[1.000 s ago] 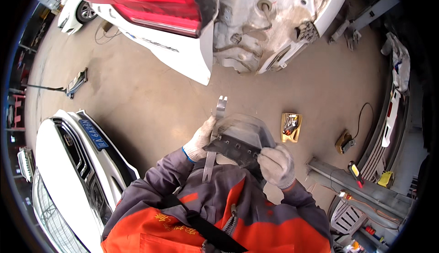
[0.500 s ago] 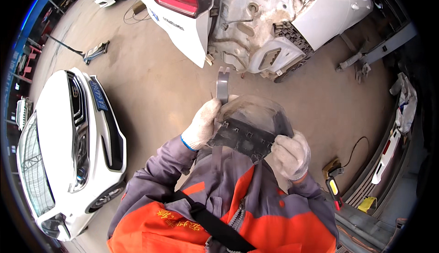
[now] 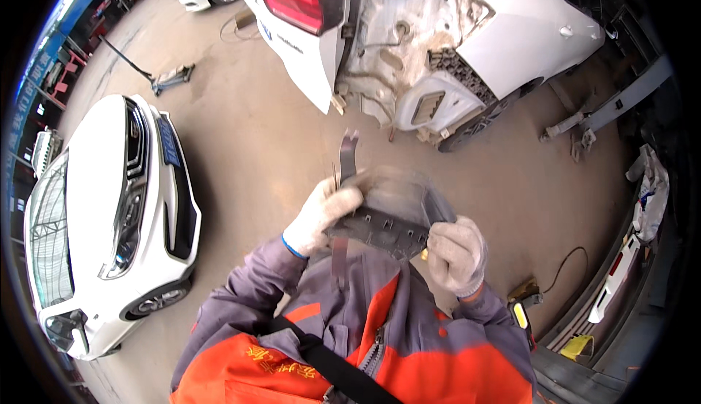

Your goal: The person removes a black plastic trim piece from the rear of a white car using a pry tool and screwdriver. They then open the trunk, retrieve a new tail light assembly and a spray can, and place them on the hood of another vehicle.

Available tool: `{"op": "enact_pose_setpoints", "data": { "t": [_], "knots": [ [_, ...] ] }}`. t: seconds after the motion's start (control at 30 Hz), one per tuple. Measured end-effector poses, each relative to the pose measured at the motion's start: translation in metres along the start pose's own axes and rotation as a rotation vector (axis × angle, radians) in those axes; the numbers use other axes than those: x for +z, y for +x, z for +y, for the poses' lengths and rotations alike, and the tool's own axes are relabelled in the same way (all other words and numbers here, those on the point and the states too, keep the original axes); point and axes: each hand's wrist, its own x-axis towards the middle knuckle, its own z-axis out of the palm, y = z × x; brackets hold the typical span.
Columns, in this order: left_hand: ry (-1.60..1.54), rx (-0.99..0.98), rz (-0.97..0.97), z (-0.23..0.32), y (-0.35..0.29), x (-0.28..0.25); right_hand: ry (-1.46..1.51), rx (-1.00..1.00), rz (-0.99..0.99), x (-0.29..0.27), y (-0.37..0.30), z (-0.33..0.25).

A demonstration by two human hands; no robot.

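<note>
Both my hands wear off-white work gloves and hold a dusty black plastic car trim piece [image 3: 385, 223] in front of my chest. Slots and clip tabs run along its near edge; its far part is curved and blurred. My left hand [image 3: 318, 216] is closed on the trim's left end, its thumb on top. The same hand also grips a flat metal pry bar [image 3: 347, 157]. That bar's notched end points away from me, and its other end shows below the hand. My right hand [image 3: 456, 255] pinches the trim's right end.
Ahead stands a white car [image 3: 537, 35] with its rear corner stripped to bare metal. Another white car [image 3: 102, 192] is at my left, a floor jack [image 3: 172, 78] beyond it. At my right lie a lit work lamp [image 3: 520, 315] and a white bumper strip [image 3: 615, 280].
The trim piece has tipped, so its slotted edge looks narrower and more level. My left hand has shifted slightly left and its thumb now shows on top. The view has turned a little.
</note>
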Motion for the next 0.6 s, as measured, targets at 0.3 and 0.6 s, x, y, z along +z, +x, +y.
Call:
{"op": "enact_pose_setpoints", "data": {
  "t": [0.3,0.6],
  "knots": [
    [-0.289,-0.146,0.133,-0.022,0.004,-0.01,0.465,0.368,0.139,0.028,-0.008,0.006],
    [-0.398,-0.364,0.172,-0.032,-0.006,-0.044,0.597,0.352,0.064,0.066,0.017,0.027]
  ]
}}
